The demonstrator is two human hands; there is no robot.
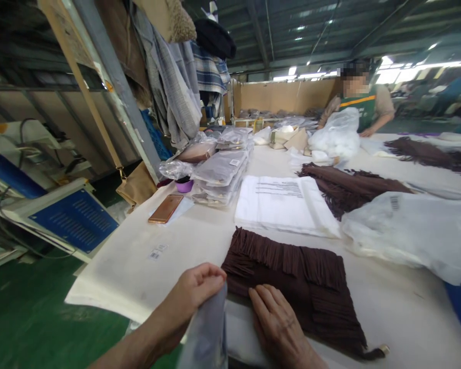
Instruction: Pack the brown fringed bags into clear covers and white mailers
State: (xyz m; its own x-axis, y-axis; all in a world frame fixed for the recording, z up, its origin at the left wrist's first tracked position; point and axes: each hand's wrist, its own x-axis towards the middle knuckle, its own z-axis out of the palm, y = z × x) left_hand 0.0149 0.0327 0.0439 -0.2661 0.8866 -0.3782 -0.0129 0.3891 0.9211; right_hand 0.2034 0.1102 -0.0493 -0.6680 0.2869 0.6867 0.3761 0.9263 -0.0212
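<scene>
Left hand point(194, 294) pinches the mouth of a clear plastic bag point(207, 333) at the table point(138, 256) edge. Right hand point(278, 323) lies flat and open on the folded brown fringed garment point(303, 287), which sits just right of the bag, its long axis running away to the right.

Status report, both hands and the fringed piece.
Left hand pinching clear plastic bag. Right hand flat on brown fringed garment. Phone well clear.
</scene>
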